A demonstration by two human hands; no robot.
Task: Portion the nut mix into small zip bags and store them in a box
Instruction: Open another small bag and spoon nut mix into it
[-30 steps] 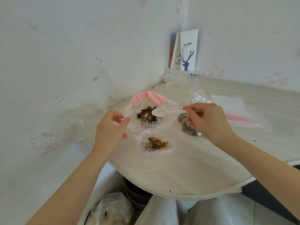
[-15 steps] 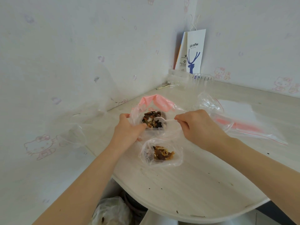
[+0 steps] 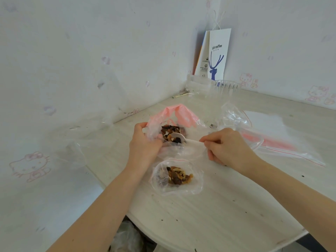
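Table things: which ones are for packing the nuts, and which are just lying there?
For the job:
- big bag of nuts, gripped by the left hand
- spoon, pinched by the right hand
- small filled bag
- spare zip bags

Just lying about:
- coffee paper bag
- crumpled plastic bag under the table

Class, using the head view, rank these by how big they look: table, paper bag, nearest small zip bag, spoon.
Largest: table.
Next: paper bag and small zip bag look alike. The paper bag stands farther away, so they are left unranked.
Smallest: spoon.
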